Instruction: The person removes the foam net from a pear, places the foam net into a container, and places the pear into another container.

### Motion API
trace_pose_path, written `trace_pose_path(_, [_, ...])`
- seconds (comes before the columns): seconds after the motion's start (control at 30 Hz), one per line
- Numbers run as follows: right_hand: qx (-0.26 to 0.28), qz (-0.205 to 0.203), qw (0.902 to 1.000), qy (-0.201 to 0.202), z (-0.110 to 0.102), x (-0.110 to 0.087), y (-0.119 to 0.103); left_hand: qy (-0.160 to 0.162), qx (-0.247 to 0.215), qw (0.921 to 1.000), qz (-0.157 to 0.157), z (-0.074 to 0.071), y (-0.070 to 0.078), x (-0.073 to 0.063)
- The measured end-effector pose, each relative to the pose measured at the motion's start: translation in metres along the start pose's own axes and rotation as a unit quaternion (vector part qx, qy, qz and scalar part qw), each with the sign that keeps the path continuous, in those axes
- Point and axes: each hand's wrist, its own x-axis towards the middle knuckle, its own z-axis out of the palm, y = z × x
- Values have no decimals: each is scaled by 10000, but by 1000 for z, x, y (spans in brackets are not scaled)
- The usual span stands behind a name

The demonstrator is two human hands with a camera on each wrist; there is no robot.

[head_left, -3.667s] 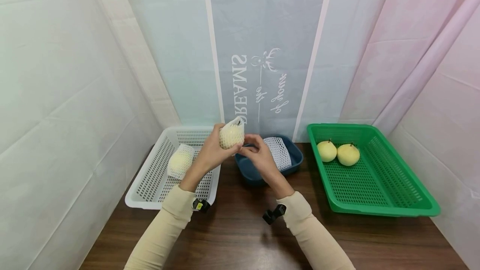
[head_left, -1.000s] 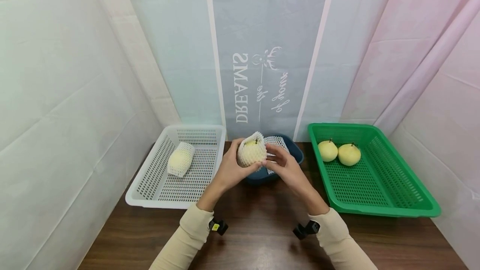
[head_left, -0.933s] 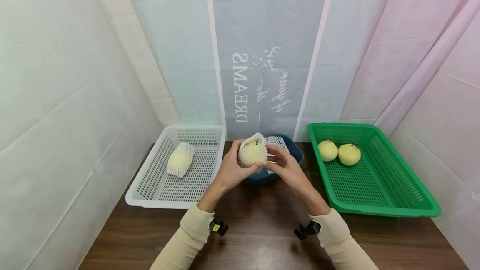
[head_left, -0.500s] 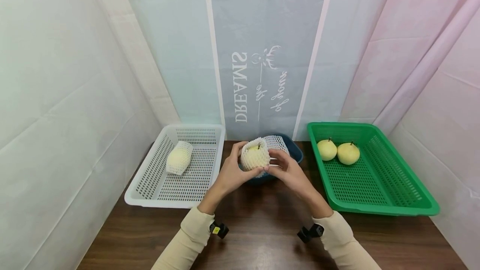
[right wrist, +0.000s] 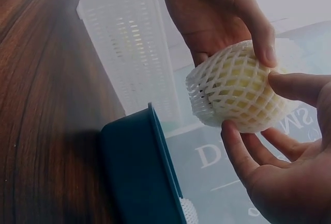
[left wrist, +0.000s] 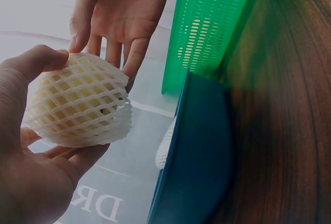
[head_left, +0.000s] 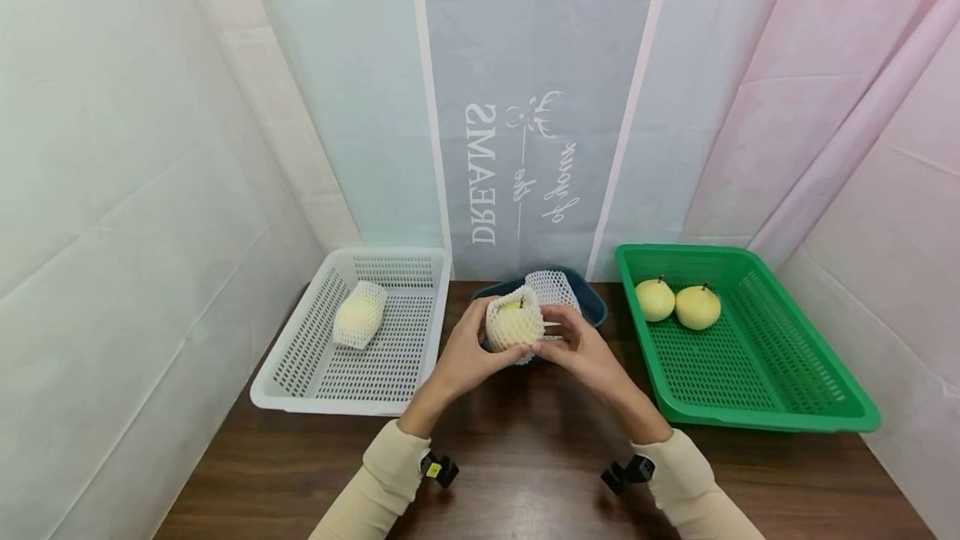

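Observation:
In the head view a pale yellow pear in a white foam net is held up over the front of the blue basin. My left hand grips it from the left, thumb in front. From the other side my right hand pinches the netted fruit between thumb and fingertips. The right wrist view shows the net spread over the pear, its rim standing out past the fruit at one end. Behind the hands, white foam nets lie in the basin, partly hidden.
At left stands a white basket with one netted pear in it. To the right, a green basket holds two bare pears. Both stand on a dark wooden table, with fabric hanging behind.
Since the earliest frame, both hands and the netted pear have moved right, with my right hand shifting around its side. Over the last second the pear sinks slightly and drifts right.

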Motion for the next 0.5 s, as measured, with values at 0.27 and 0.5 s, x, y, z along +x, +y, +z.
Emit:
trace_pose_path(0.27, [150,244,9994,-200,0,-4,5,-54,195,9998,-73,4,-5,-7])
trace_pose_path(0.5, [-74,348,9990,-284,-2,-9,7,-161,401,9989,-193,5,-8,-12])
